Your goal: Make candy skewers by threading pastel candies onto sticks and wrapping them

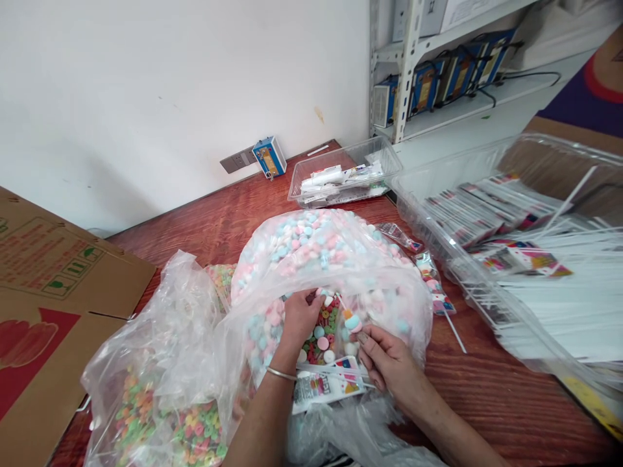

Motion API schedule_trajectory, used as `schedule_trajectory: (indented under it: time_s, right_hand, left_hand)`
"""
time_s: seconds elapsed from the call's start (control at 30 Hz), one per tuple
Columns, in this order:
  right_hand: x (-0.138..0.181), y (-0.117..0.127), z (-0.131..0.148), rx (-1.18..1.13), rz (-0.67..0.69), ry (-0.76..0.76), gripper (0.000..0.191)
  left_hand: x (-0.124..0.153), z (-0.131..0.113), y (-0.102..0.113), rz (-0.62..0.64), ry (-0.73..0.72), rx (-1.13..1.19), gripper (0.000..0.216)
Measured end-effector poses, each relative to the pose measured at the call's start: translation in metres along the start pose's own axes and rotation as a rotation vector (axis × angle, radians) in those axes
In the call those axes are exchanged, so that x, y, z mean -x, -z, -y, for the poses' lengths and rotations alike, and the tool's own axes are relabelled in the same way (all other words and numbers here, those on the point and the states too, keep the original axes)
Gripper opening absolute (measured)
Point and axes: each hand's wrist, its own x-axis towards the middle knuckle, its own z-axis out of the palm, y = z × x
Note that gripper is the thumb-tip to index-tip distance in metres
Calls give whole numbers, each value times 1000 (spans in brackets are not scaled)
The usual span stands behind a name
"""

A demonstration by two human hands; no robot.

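At the open mouth of a large clear bag (316,237) of pink, blue and white candies, the person's two hands work near each other but apart. The right hand (387,357) pinches a short stack of candies (351,321), orange, blue and pink, at its fingertips; a thin white stick tip shows above the stack. The left hand (304,311), with a bracelet (281,374) at its wrist, reaches among the loose pieces, thumb and fingers bent close together; whether it grips one I cannot tell. Between the hands lie red and green candies (327,324) with a few round pastel ones, and just below them a printed packet (328,386). Left of the large bag, another clear bag (170,415) holds colourful ring-shaped candies, near a cardboard box (58,279). To the right, a filled packet (435,285) with a white stick poking out rests on the reddish wooden table (491,389), beside a large clear tray (479,305) of white sticks and packets. A smaller clear tray (294,191) stands behind.
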Motion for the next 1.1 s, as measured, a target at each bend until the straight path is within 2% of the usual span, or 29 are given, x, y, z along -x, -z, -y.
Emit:
schedule_trajectory:
  time_s: [0.13,0.23,0.3,0.53,0.73,0.83,0.97,1.1]
  right_hand:
    - [-2,-4,16,44,-103,186,40]
    - [-6,-9,28,176,-170,346,33]
    - [-11,-13,32,256,-178,393,28]
    - [-20,-17,26,317,-103,384,25]
    - [-17,-16,24,497,-161,504,14]
    - [-15,-16,23,557,-195,522,14]
    - [-17,-16,20,467,-165,418,21]
    - [-20,-16,21,465,-161,413,18]
  left_hand:
    - [23,-7,5,106,58,325,42]
    - [41,-14,5,165,135,680,44]
    - [50,-18,4,171,148,788,43]
    - [59,-22,6,241,197,879,45]
    - [63,-26,10,350,128,836,48]
    - [65,-30,11,311,122,807,46]
    - [66,-33,8,239,147,854,42]
    - [66,-33,3,209,162,856,41]
